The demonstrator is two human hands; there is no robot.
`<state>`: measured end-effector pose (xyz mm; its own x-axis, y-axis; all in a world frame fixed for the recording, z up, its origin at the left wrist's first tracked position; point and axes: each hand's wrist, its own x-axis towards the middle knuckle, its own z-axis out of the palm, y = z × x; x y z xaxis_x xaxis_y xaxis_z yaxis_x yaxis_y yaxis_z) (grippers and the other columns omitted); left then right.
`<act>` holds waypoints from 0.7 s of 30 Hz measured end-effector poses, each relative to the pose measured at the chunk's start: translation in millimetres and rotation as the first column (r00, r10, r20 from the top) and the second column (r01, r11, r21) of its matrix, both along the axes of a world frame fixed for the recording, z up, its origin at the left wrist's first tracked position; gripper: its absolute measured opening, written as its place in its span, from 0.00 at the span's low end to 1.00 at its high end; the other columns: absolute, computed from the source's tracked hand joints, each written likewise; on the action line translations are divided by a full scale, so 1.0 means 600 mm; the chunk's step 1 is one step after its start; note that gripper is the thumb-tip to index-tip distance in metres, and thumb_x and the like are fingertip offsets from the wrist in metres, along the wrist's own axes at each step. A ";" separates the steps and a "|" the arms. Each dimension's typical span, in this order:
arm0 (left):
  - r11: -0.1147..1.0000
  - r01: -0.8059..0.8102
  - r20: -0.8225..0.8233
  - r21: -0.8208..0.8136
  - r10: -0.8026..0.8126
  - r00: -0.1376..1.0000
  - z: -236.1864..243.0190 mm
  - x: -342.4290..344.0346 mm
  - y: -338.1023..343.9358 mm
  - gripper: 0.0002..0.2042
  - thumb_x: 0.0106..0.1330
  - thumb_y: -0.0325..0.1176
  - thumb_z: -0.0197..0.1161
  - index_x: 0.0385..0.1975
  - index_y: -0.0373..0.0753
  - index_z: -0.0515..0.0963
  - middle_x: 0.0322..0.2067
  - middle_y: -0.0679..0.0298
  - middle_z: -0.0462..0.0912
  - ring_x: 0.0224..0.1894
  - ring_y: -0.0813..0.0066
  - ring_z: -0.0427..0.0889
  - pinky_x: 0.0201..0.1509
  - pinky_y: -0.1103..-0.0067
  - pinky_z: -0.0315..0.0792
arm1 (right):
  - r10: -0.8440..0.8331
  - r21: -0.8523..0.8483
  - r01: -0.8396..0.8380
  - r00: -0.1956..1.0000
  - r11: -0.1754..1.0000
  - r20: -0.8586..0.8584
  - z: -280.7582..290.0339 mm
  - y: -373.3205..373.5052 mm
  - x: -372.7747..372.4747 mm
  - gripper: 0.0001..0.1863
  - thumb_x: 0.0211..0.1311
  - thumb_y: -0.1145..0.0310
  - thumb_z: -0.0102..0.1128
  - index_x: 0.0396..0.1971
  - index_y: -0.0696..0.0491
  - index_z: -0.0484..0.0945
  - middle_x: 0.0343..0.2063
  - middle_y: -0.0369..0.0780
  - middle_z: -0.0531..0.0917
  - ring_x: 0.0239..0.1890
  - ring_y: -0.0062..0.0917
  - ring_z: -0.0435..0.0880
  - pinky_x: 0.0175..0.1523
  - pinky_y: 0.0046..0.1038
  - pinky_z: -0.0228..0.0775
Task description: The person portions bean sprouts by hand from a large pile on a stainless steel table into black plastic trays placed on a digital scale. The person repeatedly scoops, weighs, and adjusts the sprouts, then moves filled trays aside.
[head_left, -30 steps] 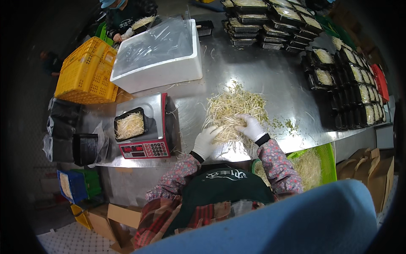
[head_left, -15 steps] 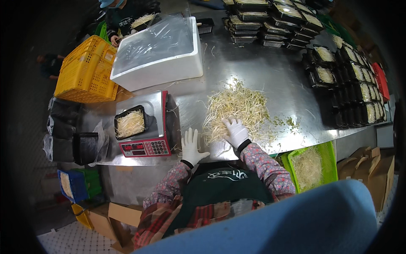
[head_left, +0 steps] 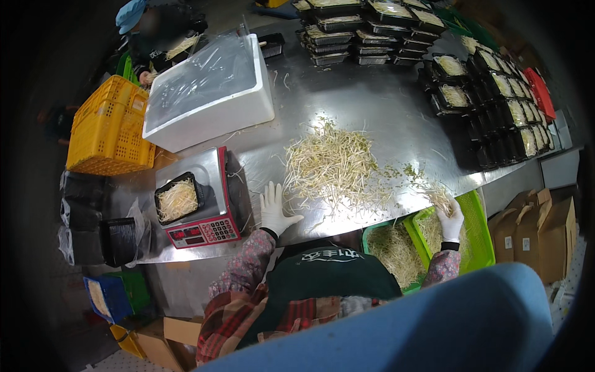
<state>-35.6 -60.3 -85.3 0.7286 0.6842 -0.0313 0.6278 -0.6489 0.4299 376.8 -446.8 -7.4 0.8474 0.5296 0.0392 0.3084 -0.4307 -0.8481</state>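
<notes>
My left hand (head_left: 274, 209), in a white glove, lies flat on the steel table with fingers spread, just right of the red scale (head_left: 207, 232). On the scale's plate sits a black tray (head_left: 178, 197) of pale bean sprouts. A loose pile of bean sprouts (head_left: 331, 162) covers the middle of the table. Off to the right, my gloved right hand (head_left: 450, 222) grips a small bunch of bean sprouts (head_left: 439, 197) at the table's front edge, above a lime-green basket (head_left: 483, 232). Part of that basket is hidden behind the hand and sleeve.
A white foam box (head_left: 211, 93) and a yellow crate (head_left: 111, 127) stand at the back left. Stacks of filled trays (head_left: 384, 31) line the far side and right. Below the front edge is a green basket (head_left: 396, 251) of sprouts. Another person's hand (head_left: 147, 77) shows at far left.
My right hand has left the pile and moved right, over the lime-green basket, with sprouts in it. The left hand stays flat by the scale. The view has shifted right.
</notes>
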 end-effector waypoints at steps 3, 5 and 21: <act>0.997 0.058 0.046 0.051 -0.060 0.997 -0.010 0.050 0.040 0.65 0.39 0.61 0.77 0.73 0.33 0.44 0.72 0.40 0.42 0.75 0.41 0.41 0.75 0.51 0.38 | 0.018 -0.850 0.230 0.963 0.474 0.270 0.003 -0.049 0.001 0.52 0.42 0.62 0.80 0.70 0.45 0.60 0.68 0.51 0.63 0.66 0.43 0.68 0.65 0.39 0.67; 0.996 0.067 0.091 0.066 -0.073 0.993 -0.027 0.089 0.070 0.67 0.37 0.62 0.77 0.73 0.34 0.42 0.73 0.40 0.40 0.75 0.40 0.39 0.75 0.49 0.36 | -0.012 -0.814 0.212 0.970 0.541 0.244 -0.007 -0.025 -0.027 0.63 0.33 0.51 0.83 0.73 0.40 0.54 0.71 0.52 0.54 0.71 0.50 0.56 0.68 0.50 0.60; 0.953 0.256 0.311 0.159 -0.295 0.904 0.011 0.194 0.008 0.28 0.51 0.37 0.71 0.56 0.47 0.75 0.61 0.57 0.70 0.62 0.55 0.68 0.62 0.60 0.66 | 0.685 -0.745 -0.400 0.721 0.534 0.105 -0.029 0.499 -0.096 0.76 0.25 0.54 0.86 0.75 0.32 0.36 0.75 0.49 0.37 0.74 0.50 0.49 0.66 0.53 0.63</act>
